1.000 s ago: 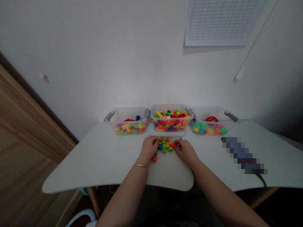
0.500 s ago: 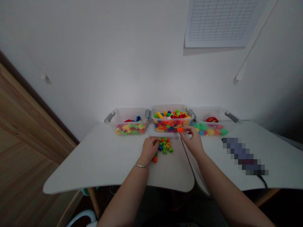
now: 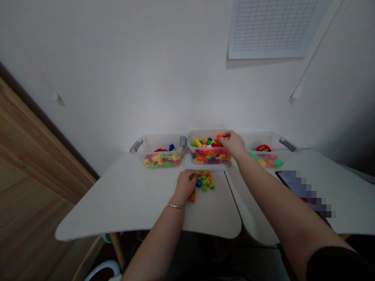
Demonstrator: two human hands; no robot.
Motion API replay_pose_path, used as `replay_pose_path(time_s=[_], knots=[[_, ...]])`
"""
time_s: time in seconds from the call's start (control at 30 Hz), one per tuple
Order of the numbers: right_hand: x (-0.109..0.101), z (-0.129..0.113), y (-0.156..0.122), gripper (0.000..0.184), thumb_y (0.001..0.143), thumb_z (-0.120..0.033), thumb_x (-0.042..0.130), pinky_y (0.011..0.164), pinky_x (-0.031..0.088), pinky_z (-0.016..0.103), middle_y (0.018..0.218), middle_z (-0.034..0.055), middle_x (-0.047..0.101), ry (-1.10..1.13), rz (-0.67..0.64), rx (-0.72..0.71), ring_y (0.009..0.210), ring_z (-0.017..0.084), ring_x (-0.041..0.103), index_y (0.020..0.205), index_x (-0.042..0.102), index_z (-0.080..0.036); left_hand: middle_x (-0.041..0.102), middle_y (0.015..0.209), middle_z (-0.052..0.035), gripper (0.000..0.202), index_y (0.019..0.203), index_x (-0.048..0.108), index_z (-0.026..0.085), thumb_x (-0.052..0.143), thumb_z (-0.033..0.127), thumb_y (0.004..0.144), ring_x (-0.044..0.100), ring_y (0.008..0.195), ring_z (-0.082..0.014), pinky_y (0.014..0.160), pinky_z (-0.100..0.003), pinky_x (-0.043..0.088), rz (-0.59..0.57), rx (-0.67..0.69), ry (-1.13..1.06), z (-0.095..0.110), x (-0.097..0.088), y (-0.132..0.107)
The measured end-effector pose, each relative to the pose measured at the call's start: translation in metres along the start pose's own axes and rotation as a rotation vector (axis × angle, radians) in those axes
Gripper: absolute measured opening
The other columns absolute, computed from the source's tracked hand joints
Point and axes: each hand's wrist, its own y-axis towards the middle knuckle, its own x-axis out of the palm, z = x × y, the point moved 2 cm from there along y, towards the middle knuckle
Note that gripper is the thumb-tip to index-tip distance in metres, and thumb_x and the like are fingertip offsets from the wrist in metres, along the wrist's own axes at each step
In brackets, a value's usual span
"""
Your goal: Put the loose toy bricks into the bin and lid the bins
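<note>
My right hand (image 3: 234,143) reaches over the middle clear bin (image 3: 208,164) of mixed bricks, fingers pinched on a small orange brick (image 3: 219,136) at the bin's top. My left hand (image 3: 184,185) rests curled on the white table (image 3: 131,199) against the left side of a small pile of loose bricks (image 3: 203,180), green, orange, blue and yellow. What lies under its fingers is hidden. One orange brick (image 3: 191,196) sits just below the left hand.
A left bin (image 3: 158,143) holds red, yellow and green pieces. A right bin (image 3: 274,140) holds round coloured pieces. A dark flat device (image 3: 304,191), partly blurred, lies on the right table part. A wooden door panel (image 3: 29,175) stands at the left, a paper grid chart (image 3: 272,27) on the wall.
My right hand lifted an orange brick from the loose pile and carried it up over the middle bin. My left hand stayed at the pile.
</note>
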Motion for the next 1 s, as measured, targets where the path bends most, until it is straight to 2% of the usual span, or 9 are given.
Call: replay_pose_path(time_s=[0.2,0.33,0.47,0.57,0.6,0.63,0.73,0.83,1.0], knots=[[0.004,-0.001,0.001,0.035,0.071,-0.049,0.065,0.080,0.045,0.040,0.085,0.0099,0.071,-0.173,-0.068,-0.017,0.087,0.027,0.063,0.092,0.073,-0.022,0.070,0.094,-0.0048,0.015,0.086,0.071,0.017,0.057,0.014,0.082,0.061,0.095,-0.0176,0.091,-0.033,0.045,-0.014,-0.003,0.020,0.002,-0.001,0.000],[0.005,0.003,0.000,0.039,0.076,-0.047,0.060,0.084,0.045,0.042,0.092,0.0103,0.071,-0.128,-0.094,-0.108,0.090,0.027,0.063,0.104,0.071,-0.022,0.070,0.094,-0.0047,0.015,0.086,0.071,0.018,0.057,0.014,0.081,0.062,0.094,-0.0173,0.091,-0.032,0.045,-0.006,-0.010,0.024,0.002,-0.001,0.000],[-0.001,0.008,-0.015,0.037,0.079,-0.037,0.056,0.090,0.044,0.042,0.104,0.0106,0.069,0.110,0.049,-0.228,0.097,0.026,0.060,0.109,0.066,-0.018,0.070,0.093,-0.0042,0.015,0.086,0.071,0.018,0.057,0.016,0.082,0.062,0.094,-0.0171,0.090,-0.032,0.045,-0.008,-0.004,0.030,0.001,0.000,0.000],[-0.009,0.008,-0.045,0.028,0.081,-0.028,0.052,0.096,0.041,0.043,0.107,0.0102,0.067,0.284,0.181,-0.356,0.104,0.025,0.057,0.103,0.065,-0.018,0.071,0.094,-0.0041,0.015,0.087,0.071,0.018,0.057,0.016,0.082,0.062,0.094,-0.0172,0.091,-0.032,0.045,-0.015,-0.002,0.035,0.002,-0.001,0.000],[-0.009,0.008,-0.058,0.026,0.082,-0.027,0.051,0.098,0.041,0.043,0.107,0.0094,0.066,0.314,0.179,-0.403,0.106,0.025,0.056,0.102,0.065,-0.019,0.071,0.094,-0.0041,0.016,0.087,0.071,0.019,0.057,0.016,0.082,0.062,0.094,-0.0173,0.091,-0.032,0.045,-0.017,0.000,0.036,0.002,-0.001,0.000],[-0.008,0.008,-0.071,0.023,0.082,-0.026,0.051,0.097,0.041,0.044,0.106,0.0087,0.066,0.336,0.162,-0.433,0.105,0.024,0.056,0.101,0.064,-0.021,0.071,0.094,-0.0042,0.016,0.088,0.071,0.019,0.056,0.016,0.082,0.062,0.094,-0.0173,0.091,-0.032,0.045,-0.018,0.005,0.036,0.002,-0.001,0.000],[0.007,0.012,-0.110,0.017,0.084,-0.025,0.052,0.086,0.047,0.038,0.098,0.0074,0.066,0.361,-0.085,-0.493,0.092,0.022,0.059,0.096,0.064,-0.022,0.071,0.094,-0.0049,0.015,0.088,0.071,0.018,0.057,0.016,0.082,0.062,0.094,-0.0174,0.090,-0.032,0.046,-0.015,0.013,0.034,0.004,-0.001,0.000],[0.027,0.021,-0.141,0.017,0.083,-0.027,0.056,0.082,0.049,0.037,0.100,0.0072,0.064,0.310,-0.290,-0.455,0.092,0.021,0.058,0.097,0.063,-0.021,0.071,0.093,-0.0051,0.016,0.087,0.071,0.017,0.056,0.015,0.082,0.062,0.094,-0.0173,0.090,-0.032,0.046,-0.006,0.010,0.030,0.004,-0.001,0.000],[0.042,0.034,-0.163,0.021,0.075,-0.027,0.065,0.084,0.048,0.038,0.097,0.0061,0.061,0.167,-0.376,-0.382,0.095,0.023,0.057,0.095,0.061,-0.022,0.071,0.093,-0.0042,0.016,0.086,0.071,0.018,0.056,0.014,0.081,0.062,0.092,-0.0167,0.090,-0.032,0.046,-0.008,0.007,0.013,0.002,0.000,0.000]])
